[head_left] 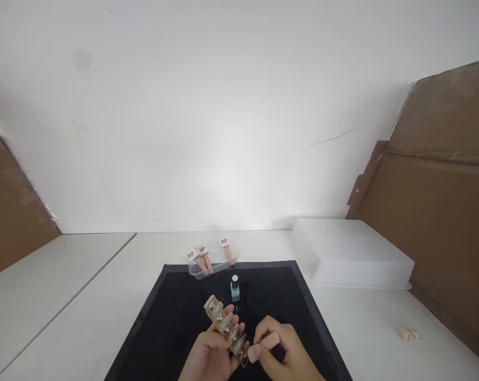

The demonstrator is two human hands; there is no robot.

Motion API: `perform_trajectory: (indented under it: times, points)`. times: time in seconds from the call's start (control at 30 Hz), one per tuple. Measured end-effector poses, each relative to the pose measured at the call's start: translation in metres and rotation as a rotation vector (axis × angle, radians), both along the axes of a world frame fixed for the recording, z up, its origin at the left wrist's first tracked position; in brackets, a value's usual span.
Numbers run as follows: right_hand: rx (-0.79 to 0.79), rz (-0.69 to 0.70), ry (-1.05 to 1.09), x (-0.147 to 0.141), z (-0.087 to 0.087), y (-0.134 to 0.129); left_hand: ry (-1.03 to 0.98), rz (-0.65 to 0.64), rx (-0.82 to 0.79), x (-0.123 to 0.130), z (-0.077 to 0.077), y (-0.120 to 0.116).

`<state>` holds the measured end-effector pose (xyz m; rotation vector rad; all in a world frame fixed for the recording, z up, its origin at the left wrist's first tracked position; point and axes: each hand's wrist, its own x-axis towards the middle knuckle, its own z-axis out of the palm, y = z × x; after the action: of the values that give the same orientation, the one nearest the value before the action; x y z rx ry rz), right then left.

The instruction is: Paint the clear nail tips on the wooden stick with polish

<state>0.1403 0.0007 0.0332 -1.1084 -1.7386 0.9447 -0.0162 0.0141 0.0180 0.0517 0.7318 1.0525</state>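
Tan, wood-like and studded with round metallic bits, a narrow bar with pale, glossy oval pieces along it (225, 324) rests slantwise in the left hand (214, 353), over the lower middle of the black rectangular mat (176, 301). The left grip is closed around the bar, with fingertips showing along its far side; the palm and fingers hide part of its underside. A greenish, pointed piece (240, 344) sits towards the bar's near end, where a small dark-edged shape is too fine to make out.

The right hand (285, 352) has its grip pinched narrow on a flat, peach-coloured piece with a rounded end (270, 340). Thumb and fingers cover part of it, and whether it touches the bar is unclear. Both wrists are cut off by the bottom edge of the view.

Beyond the hands, a small teal bottle with a white-topped dark cap (235, 292) is upright on the mat. Behind it, a clear shallow plastic tray (219, 269) holds peach sticks with white printed labels (229, 254); the print is too small to read. Over to the right, a translucent white plastic box (358, 251) lies on the white desk (104, 286), and nearer are some cream, ring-like pieces (410, 335), blurred.
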Motion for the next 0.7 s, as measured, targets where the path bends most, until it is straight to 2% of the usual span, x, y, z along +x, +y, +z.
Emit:
perform_trajectory:
  times: [0.3,0.5,0.7]
  points:
    - [-0.03,0.01,0.018,0.001,-0.007,0.007,-0.021,0.017,-0.007,-0.001,-0.005,0.002]
    - [0.031,-0.086,0.027,0.005,-0.008,0.009,-0.018,0.037,-0.013,-0.001,-0.009,0.002]
    - [0.1,-0.059,0.112,0.005,-0.016,0.01,-0.032,0.007,-0.013,-0.004,-0.013,0.004]
